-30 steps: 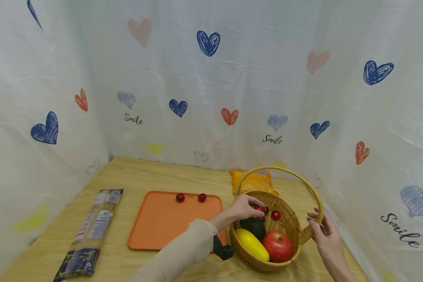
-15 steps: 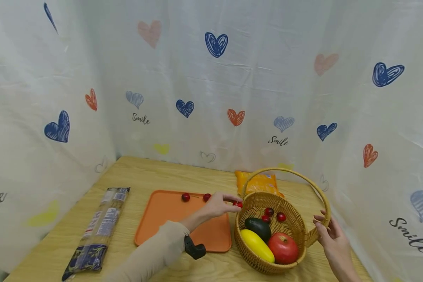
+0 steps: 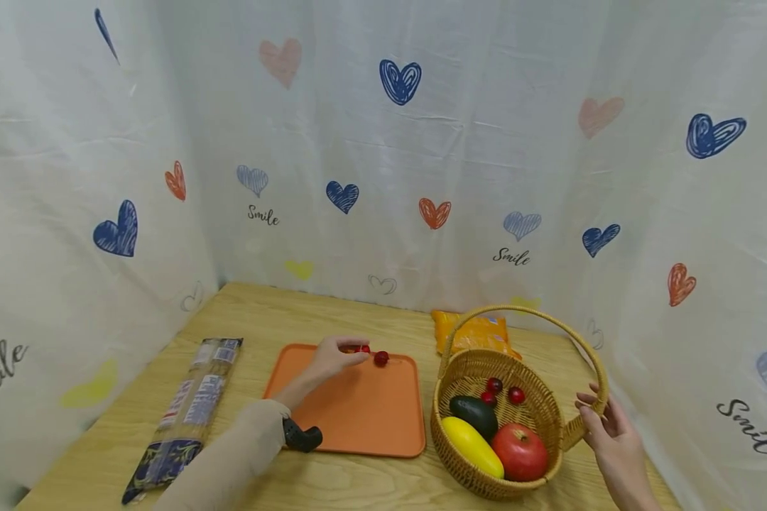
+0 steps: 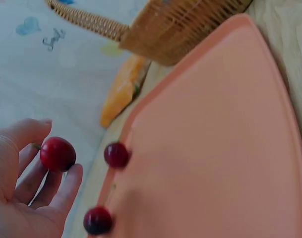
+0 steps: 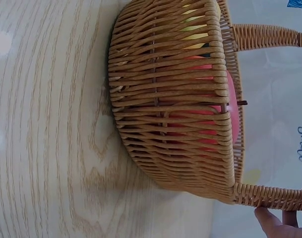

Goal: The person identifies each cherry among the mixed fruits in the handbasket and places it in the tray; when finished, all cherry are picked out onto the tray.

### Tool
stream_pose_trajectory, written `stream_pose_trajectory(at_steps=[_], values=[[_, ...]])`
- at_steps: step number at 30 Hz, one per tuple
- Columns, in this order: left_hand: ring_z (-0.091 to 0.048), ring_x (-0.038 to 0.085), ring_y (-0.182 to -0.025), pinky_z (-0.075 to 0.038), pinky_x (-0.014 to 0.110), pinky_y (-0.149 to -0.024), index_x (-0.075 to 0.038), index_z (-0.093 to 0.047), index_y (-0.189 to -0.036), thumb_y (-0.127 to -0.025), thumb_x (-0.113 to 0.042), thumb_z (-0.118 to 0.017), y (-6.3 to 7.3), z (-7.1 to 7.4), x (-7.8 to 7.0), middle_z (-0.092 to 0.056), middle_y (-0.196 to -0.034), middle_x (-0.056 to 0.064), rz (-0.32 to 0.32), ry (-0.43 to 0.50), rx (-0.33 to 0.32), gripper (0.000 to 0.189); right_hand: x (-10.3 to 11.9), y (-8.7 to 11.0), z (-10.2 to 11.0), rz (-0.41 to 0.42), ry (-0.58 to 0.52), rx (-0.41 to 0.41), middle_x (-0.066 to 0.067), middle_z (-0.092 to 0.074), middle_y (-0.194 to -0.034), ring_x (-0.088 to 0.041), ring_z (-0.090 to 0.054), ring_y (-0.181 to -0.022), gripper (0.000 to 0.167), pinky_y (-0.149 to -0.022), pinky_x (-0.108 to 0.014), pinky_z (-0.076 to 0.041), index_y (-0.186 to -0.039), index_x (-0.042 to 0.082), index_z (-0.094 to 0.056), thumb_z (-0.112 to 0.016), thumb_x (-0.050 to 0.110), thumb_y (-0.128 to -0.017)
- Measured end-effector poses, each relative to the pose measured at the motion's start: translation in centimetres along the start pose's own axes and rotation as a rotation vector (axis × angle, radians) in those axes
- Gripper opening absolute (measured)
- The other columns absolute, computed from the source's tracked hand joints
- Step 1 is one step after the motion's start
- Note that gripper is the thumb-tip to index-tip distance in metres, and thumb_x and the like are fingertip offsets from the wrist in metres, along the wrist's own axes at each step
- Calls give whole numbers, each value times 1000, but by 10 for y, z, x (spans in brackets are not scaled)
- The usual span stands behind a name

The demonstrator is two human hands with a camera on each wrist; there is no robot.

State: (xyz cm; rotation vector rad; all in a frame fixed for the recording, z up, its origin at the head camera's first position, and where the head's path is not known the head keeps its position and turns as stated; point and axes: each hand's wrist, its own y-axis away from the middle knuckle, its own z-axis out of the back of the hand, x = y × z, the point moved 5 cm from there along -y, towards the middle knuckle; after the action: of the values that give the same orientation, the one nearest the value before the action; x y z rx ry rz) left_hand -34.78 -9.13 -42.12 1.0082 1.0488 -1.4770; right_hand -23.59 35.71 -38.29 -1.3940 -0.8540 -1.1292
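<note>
A red cherry (image 4: 58, 154) is pinched between the thumb and fingers of my left hand (image 3: 332, 357), above the back edge of the orange tray (image 3: 371, 419). Two more cherries lie along that edge: one cherry (image 4: 117, 155) nearer the basket, the other cherry (image 4: 98, 220) further off. My right hand (image 3: 616, 440) holds the handle of the wicker basket (image 5: 165, 89) near its base, thumb on one side and fingers on the other. Inside the basket are several cherries, a dark green avocado (image 3: 474, 417), a yellow oblong fruit (image 3: 471, 446) and a red pomegranate (image 3: 520, 452).
Left of the tray lies a long clear packet (image 3: 188, 411) with a dark blue end. An orange packet (image 3: 473, 332) lies behind the basket. White curtains (image 3: 473, 142) printed with hearts stand around the wooden table (image 3: 275, 305).
My left hand has moved left from the basket to above the tray, carrying a cherry. The right hand stays at the handle. The head view has shifted slightly.
</note>
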Motion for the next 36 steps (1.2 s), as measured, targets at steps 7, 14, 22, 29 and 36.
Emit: stream_pose_trajectory(at_steps=[7,14,22,29,36], values=[[-53,31,-114,-42,47,-95,-5,-69,-115,-85,-12,-71,3,43,22,-64,-115,11,45,-106,-96,31,1,1,5,-4,17,-2,19,-58,-111,9,-54,-101,44,-72,-15,-50,-140,18,-40,-52,14,-98],[-53,35,-110,-44,47,-92,1,-65,-117,-86,-12,-70,2,74,45,-64,-113,16,85,-190,-161,34,2,2,5,8,4,-5,17,-58,-111,8,-55,-101,42,-72,-15,-50,-138,18,-42,-52,12,-98],[-57,33,-101,-47,45,-85,3,-67,-112,-86,-11,-69,2,77,51,-65,-104,15,78,-327,-168,30,-3,1,0,-18,22,2,19,-58,-110,7,-54,-102,39,-71,-16,-50,-134,23,-43,-52,11,-98],[-59,30,-95,-49,43,-80,2,-67,-111,-86,-14,-70,0,73,49,-65,-101,13,67,-390,-146,29,-2,1,-1,7,17,1,19,-58,-110,7,-54,-103,40,-72,-15,-50,-135,22,-43,-51,9,-98],[-57,33,-102,-47,45,-86,2,-62,-121,-89,-27,-67,-2,76,44,-63,-111,18,75,-332,-135,43,2,1,-1,37,14,1,16,-57,-112,7,-53,-104,40,-73,-15,-50,-136,20,-43,-50,8,-98]])
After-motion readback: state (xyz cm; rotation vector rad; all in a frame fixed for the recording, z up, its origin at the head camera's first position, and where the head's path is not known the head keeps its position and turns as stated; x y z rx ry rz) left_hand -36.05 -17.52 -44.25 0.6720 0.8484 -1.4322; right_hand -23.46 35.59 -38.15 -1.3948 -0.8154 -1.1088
